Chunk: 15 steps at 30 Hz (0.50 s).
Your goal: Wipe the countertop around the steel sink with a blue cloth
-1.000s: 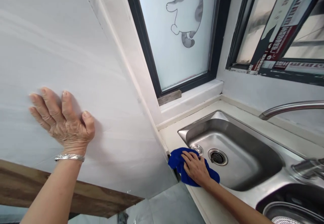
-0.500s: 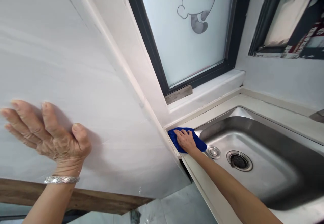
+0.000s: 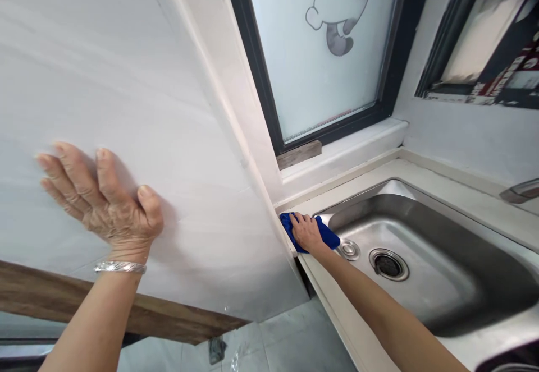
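My left hand point(image 3: 103, 203) lies flat with fingers spread against a white wall panel point(image 3: 126, 108), a silver bracelet point(image 3: 120, 267) on its wrist. My right hand point(image 3: 306, 232) presses a blue cloth point(image 3: 326, 236) onto the pale countertop point(image 3: 332, 299) at the left rim of the steel sink point(image 3: 442, 260), close to the wall corner. The cloth is partly covered by the hand.
A frosted window point(image 3: 324, 52) with a cartoon cat sits behind the sink above a white sill point(image 3: 349, 147). The sink's drain point(image 3: 388, 264) is open. A faucet tip point(image 3: 520, 191) shows at the right edge. Tiled floor point(image 3: 286, 344) lies below.
My right hand slid the blue cloth from the sink's front-left rim back toward the wall corner. The left hand stays flat on the panel; the view shifted.
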{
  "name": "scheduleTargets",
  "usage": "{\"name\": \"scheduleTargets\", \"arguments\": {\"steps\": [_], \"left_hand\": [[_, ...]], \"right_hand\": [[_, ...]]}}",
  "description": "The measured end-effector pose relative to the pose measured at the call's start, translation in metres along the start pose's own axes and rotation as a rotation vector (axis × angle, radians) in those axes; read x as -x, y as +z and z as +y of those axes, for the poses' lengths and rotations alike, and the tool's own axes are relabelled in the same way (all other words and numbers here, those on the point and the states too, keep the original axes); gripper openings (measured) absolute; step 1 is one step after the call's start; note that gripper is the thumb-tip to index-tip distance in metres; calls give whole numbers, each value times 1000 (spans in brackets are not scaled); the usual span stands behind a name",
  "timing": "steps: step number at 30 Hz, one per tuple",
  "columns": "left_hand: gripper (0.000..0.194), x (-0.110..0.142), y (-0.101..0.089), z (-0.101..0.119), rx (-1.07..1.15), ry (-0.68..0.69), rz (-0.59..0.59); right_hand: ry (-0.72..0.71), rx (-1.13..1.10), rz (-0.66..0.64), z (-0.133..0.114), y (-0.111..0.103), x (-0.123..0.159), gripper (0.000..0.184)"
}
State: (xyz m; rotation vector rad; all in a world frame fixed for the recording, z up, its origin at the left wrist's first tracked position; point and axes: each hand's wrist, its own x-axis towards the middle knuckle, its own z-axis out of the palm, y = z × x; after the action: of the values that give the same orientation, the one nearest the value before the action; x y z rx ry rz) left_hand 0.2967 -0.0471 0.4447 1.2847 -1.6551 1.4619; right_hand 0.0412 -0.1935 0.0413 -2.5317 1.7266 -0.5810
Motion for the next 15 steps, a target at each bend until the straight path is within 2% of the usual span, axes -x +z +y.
{"name": "scheduleTargets", "arguments": {"steps": [4,7,15], "left_hand": [[77,3,0,1,1,-41,-6],[76,5,1,0,24,-53,4],[80,4,-1,2,29,-44,-9]], "right_hand": [[3,51,29,-1,-13,41,49],[15,83,42,1,-23,82,49],[-9,39,109,9,-42,232,69]]}}
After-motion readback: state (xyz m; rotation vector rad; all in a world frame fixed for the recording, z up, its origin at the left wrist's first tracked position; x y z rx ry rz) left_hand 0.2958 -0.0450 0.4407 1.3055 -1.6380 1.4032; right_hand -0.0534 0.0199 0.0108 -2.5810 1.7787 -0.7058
